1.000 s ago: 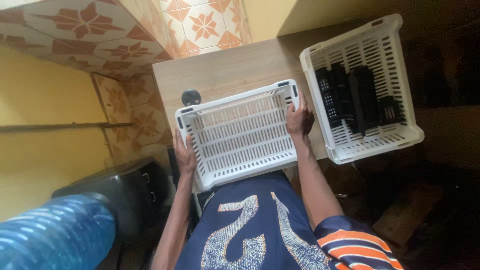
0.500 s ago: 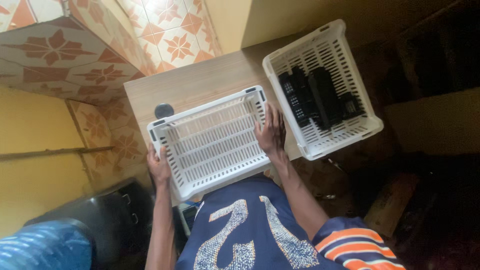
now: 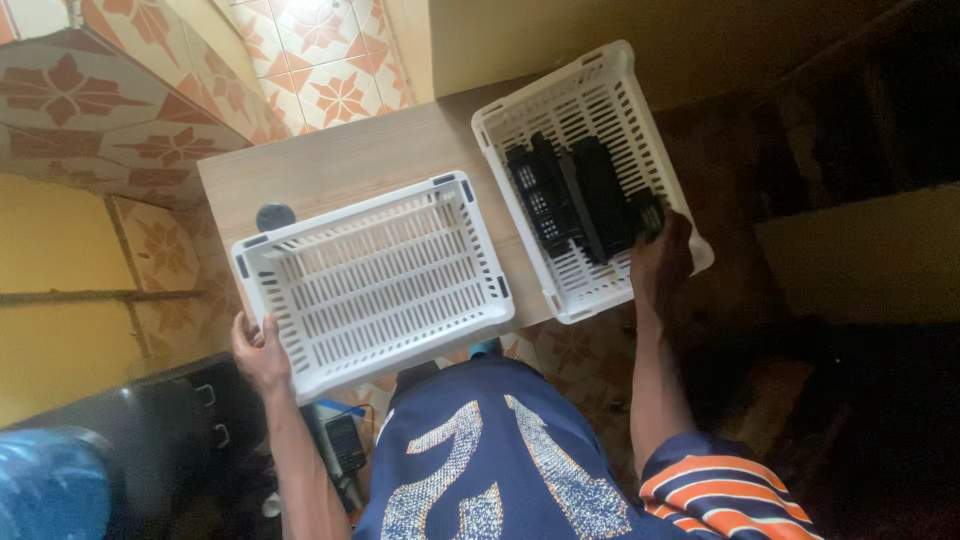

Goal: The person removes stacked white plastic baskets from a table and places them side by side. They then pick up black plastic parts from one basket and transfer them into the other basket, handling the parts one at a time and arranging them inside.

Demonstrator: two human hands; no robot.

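An empty white slotted basket (image 3: 350, 214) lies on the wooden table (image 3: 340, 160), its near end hanging over the table's front edge. My left hand (image 3: 258, 350) grips its near left corner, thumb over the rim. A second white slotted basket (image 3: 555, 80) stands to the right and holds several black plastic parts (image 3: 575, 200). My right hand (image 3: 660, 262) is at that basket's near right corner, fingers by the rim and the nearest black part; whether it grips anything is hidden in shadow.
A small round black object (image 3: 274, 216) sits on the table by the empty basket's far left corner. A dark cabinet (image 3: 170, 420) and a blue thing (image 3: 45, 490) are at the lower left. Patterned orange tiles (image 3: 330, 90) lie beyond the table. The right side is dark.
My right hand has left the empty basket's right side and moved over to the second basket's near right corner. The view has shifted, so both baskets appear further left.
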